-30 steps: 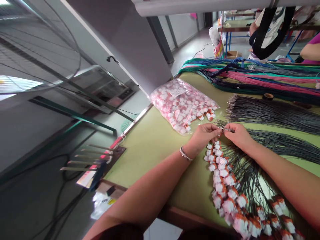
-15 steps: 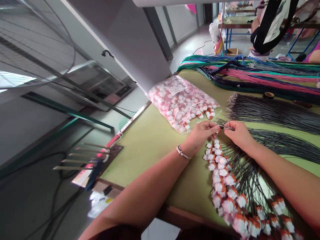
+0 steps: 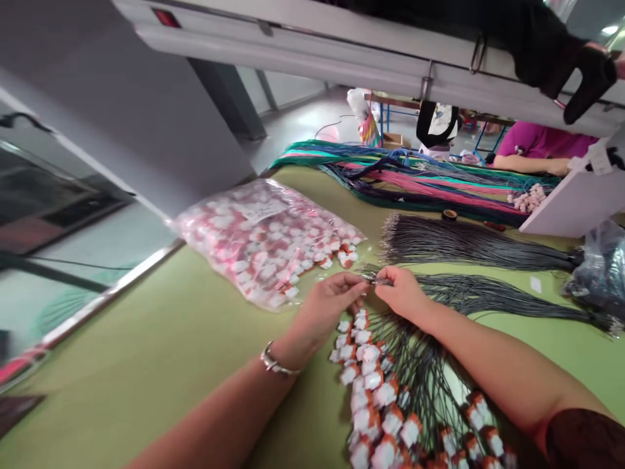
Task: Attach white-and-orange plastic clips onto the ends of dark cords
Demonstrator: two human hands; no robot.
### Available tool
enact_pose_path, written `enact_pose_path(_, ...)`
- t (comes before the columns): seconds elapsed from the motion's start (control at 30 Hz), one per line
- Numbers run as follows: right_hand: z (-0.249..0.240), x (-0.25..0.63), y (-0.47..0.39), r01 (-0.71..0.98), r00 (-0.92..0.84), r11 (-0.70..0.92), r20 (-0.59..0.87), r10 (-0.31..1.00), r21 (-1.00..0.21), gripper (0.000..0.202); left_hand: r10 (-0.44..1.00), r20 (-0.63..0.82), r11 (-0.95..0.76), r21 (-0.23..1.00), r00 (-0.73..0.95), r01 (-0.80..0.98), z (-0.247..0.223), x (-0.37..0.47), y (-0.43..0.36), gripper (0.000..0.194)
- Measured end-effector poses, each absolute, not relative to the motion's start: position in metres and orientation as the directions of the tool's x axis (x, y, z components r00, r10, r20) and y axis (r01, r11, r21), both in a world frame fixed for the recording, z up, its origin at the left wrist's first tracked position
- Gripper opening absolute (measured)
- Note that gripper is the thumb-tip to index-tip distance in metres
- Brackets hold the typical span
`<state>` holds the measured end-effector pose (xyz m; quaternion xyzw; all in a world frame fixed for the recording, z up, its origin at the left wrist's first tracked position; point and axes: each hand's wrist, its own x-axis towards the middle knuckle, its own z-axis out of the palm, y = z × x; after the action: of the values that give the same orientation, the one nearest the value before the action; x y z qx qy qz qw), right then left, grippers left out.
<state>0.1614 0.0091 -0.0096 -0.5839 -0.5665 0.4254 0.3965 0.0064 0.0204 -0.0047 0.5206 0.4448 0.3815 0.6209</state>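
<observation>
The thin dark wires had their ends up at the two hands, over the middle of the table. The right hand was pinched shut on some of them. The left hand was right beside it, with thumb and finger bent close to the tips. I could not tell if it had a grip on anything, as that spot was too small.

The view had swung to the right, but the hands had stayed close to each other at the wire tips. So the work seemed to be at the same small step.

White and orange plugs lay in rows just below the hands, down to the bottom of the view. A clear bag of plugs sat near the left hand, up and to the left. A second dark wire bunch lay behind the right hand, so there was little room that way. The most open room was on the left, out to the table's shiny edge. Long colored wires filled the far side, near a person in purple.
</observation>
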Motion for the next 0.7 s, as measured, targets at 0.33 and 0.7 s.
enact_pose_path(0.33,-0.0091,0.1596,0.0087,0.328,-0.014,-0.065,-0.073,0.997,-0.942,0.004,0.957,-0.126,0.128,0.992,0.26,0.008,-0.0034,0.0115,0.0183,0.025)
enact_pose_path(0.7,-0.0045,0.1612,0.0073,0.29,0.031,-0.094,-0.088,0.996,-0.953,0.004,0.952,-0.102,0.136,0.986,0.288,-0.101,-0.0036,0.0102,0.0205,0.021)
